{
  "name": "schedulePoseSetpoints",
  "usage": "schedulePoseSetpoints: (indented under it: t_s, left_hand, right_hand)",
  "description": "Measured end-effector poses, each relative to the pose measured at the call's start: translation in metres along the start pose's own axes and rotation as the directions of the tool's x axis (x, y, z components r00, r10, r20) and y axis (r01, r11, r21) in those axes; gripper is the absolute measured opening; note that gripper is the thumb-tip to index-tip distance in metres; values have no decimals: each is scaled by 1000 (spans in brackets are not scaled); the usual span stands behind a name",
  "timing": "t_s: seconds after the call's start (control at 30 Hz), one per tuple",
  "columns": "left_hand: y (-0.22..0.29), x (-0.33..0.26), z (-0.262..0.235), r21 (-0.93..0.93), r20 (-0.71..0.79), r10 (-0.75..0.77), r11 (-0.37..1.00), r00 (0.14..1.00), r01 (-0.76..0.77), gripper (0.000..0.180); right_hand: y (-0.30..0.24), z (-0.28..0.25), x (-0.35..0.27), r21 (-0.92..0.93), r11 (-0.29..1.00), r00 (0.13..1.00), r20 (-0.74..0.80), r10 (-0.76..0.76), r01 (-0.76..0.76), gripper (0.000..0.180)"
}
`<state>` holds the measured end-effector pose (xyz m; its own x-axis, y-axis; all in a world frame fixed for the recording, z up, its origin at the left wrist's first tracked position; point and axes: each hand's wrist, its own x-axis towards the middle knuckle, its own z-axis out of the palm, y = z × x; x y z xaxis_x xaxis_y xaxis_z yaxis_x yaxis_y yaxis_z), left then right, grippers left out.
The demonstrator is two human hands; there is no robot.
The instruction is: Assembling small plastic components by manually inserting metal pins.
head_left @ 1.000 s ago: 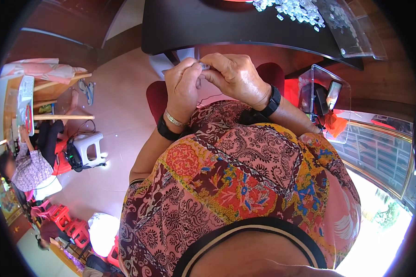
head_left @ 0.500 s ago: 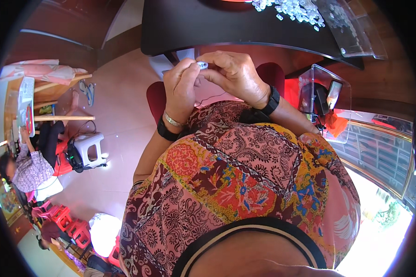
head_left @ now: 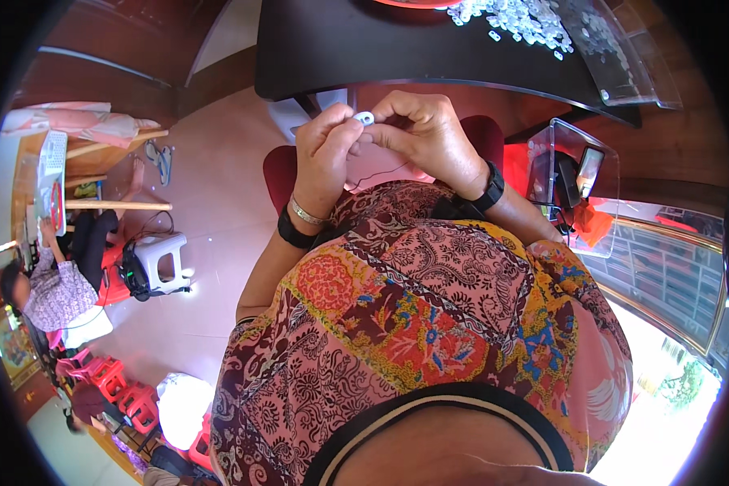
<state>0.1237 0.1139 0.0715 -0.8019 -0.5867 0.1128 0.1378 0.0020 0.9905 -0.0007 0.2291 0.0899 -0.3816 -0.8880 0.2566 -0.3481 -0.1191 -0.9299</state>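
Between the thumb and fingers of my left hand is a small, whitish plastic piece with a dark hole in its face. My right hand is right beside it, thumb and forefinger drawn together in a pinch. Its fingertips come close to the piece, and whatever they hold is too small or hidden to make out. Both hands are raised in front of my body, just short of the black table. Many similar clear and white pieces lie heaped on the table.
A red tray rim shows at the far table edge, with a clear plastic box to its right. Another clear bin stands at my right. At left, a person sits near a white stool.
The small piece has turned and shows more of its holed face. My right fingertips have shifted slightly around it, while my left hand keeps its pinch.
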Motion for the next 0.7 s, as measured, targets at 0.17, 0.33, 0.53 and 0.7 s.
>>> schedulePoseSetpoints:
  t_s: [0.17, 0.33, 0.53, 0.7]
  left_hand:
    - [2, 2, -5, 74, 42, 59, 995, 997, -62, 18]
    - [6, 1, -7, 123, 46, 25, 992, 999, -30, 19]
    - [6, 12, -10, -26, -115, 54, 998, 992, -58, 19]
    - [5, 0, -6, -183, -61, -79, 981, 995, 67, 17]
  right_hand:
    - [-2, -1, 2, 113, 993, 1000, 7, 21, -21, 10]
    - [-7, -4, 6, 152, 967, 977, 103, 188, -202, 8]
    - [5, 0, 10, 327, 904, 957, 183, 225, -275, 6]
    - [4, 3, -1, 401, 868, 951, 210, 225, -294, 8]
